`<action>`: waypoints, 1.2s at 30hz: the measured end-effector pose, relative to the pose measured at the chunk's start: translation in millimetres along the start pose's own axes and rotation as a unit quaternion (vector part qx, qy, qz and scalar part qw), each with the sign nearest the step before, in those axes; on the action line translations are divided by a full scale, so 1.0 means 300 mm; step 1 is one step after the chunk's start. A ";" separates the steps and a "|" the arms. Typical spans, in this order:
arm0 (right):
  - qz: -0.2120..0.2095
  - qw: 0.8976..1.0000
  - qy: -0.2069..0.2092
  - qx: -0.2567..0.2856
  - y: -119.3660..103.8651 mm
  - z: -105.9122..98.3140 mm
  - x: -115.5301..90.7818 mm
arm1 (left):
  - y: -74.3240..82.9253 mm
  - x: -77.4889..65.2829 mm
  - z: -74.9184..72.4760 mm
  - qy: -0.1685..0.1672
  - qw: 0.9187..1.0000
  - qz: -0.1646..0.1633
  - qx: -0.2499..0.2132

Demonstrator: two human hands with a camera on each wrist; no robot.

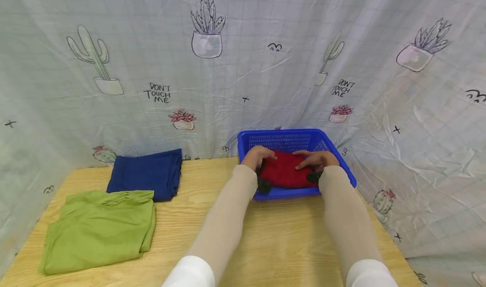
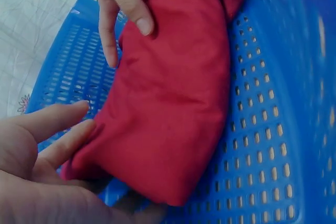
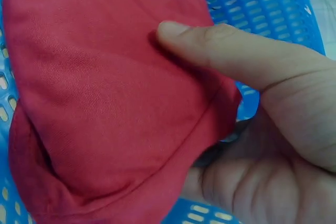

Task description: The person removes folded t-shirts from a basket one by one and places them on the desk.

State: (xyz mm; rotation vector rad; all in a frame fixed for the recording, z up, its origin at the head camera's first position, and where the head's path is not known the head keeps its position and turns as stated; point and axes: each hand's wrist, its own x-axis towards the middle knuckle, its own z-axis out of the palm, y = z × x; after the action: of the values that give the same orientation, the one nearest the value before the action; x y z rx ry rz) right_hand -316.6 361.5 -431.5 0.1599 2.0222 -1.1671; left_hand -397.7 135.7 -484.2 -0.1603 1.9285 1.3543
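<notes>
A folded red cloth (image 1: pixel 286 169) lies inside a blue plastic basket (image 1: pixel 281 132) with perforated walls. At the cloth's left end, my left hand (image 1: pixel 259 155) grips it; the left wrist view shows some fingers at the edge and others partly hidden beneath the red fabric (image 2: pixel 163 87). My right hand (image 1: pixel 318 159) holds the opposite end. Its thumb presses on top of the cloth (image 3: pixel 105 77) in the right wrist view, while the fingers go underneath, mostly out of sight.
Left on the wooden table (image 1: pixel 197 219) lie a folded dark blue cloth (image 1: pixel 146 173) and a larger folded green cloth (image 1: pixel 98 232), whose back edge overlaps the blue one. A patterned curtain (image 1: pixel 235 76) hangs right behind the table and basket, and along the right side.
</notes>
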 end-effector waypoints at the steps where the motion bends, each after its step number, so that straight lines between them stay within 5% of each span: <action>1: 0.004 1.000 -0.003 0.011 -0.005 0.004 0.004 | 0.001 -0.019 -0.005 -0.003 1.000 -0.004 -0.012; 3: 0.007 1.000 -0.009 0.015 -0.014 0.011 0.010 | -0.006 -0.013 -0.013 -0.004 0.999 -0.016 -0.047; 7: 0.019 1.000 -0.011 0.011 -0.024 0.024 0.015 | -0.057 0.183 -0.032 -0.038 0.996 -0.028 -0.073; 9: 0.020 1.000 -0.009 0.008 -0.023 0.029 0.023 | -0.069 0.222 -0.038 -0.050 0.996 -0.025 -0.069; 11: 0.017 1.000 -0.002 0.011 -0.015 0.032 0.030 | -0.057 0.144 -0.033 -0.056 0.997 -0.007 -0.052; 16: 0.007 1.000 0.016 0.008 0.024 0.027 0.046 | -0.009 -0.141 -0.018 -0.060 0.997 0.014 -0.043; 19: 0.011 1.000 0.023 0.008 0.040 0.013 0.055 | 0.003 -0.212 -0.015 -0.074 0.995 0.017 -0.060; 22: 0.018 0.999 0.027 0.016 0.045 0.003 0.065 | 0.013 -0.243 -0.014 -0.090 0.993 0.013 -0.081; 28: 0.006 0.999 0.017 0.035 0.051 -0.001 0.072 | 0.008 -0.219 -0.006 -0.076 0.994 0.025 -0.070; 33: -0.049 0.998 0.018 0.047 0.057 -0.009 0.058 | 0.003 -0.209 -0.007 -0.059 0.993 0.066 -0.073; 36: -0.093 0.991 0.016 0.095 0.060 -0.017 0.037 | 0.008 -0.220 -0.023 -0.067 0.988 0.078 -0.119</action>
State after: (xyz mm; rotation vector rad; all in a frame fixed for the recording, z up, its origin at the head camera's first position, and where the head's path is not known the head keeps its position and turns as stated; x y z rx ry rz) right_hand -318.9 372.9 -449.8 0.0865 1.9839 -1.4845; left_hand -355.8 110.6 -439.1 -0.0337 1.6939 1.6557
